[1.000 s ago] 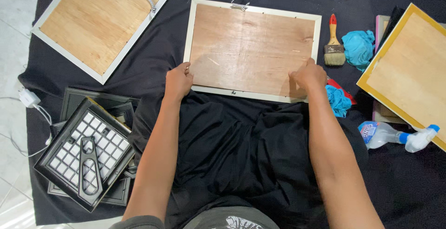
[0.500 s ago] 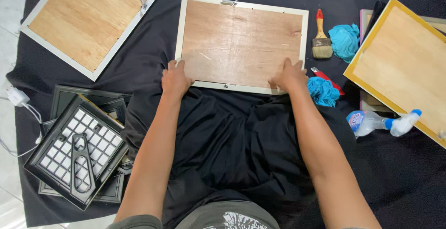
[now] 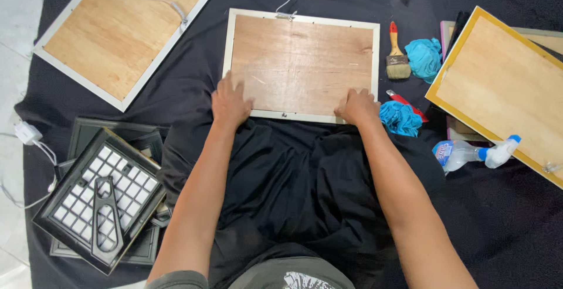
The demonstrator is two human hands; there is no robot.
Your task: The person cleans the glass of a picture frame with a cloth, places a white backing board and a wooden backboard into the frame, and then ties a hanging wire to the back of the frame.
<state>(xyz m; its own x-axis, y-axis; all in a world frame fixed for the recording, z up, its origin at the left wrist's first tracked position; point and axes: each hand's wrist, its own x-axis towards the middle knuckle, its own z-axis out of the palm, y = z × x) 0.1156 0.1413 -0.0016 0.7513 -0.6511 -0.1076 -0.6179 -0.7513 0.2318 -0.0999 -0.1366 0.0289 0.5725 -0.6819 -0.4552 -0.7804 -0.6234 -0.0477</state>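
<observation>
Lying at far left on the black cloth [image 3: 498, 236] covering the floor is a stack of dark square frames topped by a white-gridded black panel [image 3: 97, 201]. Above it a large white-edged picture frame, face down with its plywood back up [image 3: 120, 31], is trailing a hanging cord.

At centre, the white-rimmed rectangular picture frame with a plywood backing board [image 3: 302, 60] is lying face down and flat on the cloth, a hanging wire leaving its far edge. The left hand [image 3: 230, 102] is resting open, fingers spread, pressing flat on the near-left corner of the backing. The right hand [image 3: 358, 106] is resting on the near-right corner, fingers curled loosely over the rim; neither hand is pinching anything.

Further right, a small red-handled paintbrush [image 3: 396, 54] and a turquoise rag [image 3: 423, 57] are lying just beside the frame; a second blue rag [image 3: 399, 118] and a red-handled tool [image 3: 404, 102] are lying next to the right hand. A clear spray bottle with a blue-and-white nozzle [image 3: 472, 153] is lying on its side, near a yellow-edged frame with a plywood back [image 3: 501, 87].

Judgement: the frame is being steadied or squared up on the cloth. Any further handling of the backing is likely calling for even pressure at both corners, so the board is not shifting in its rim.
</observation>
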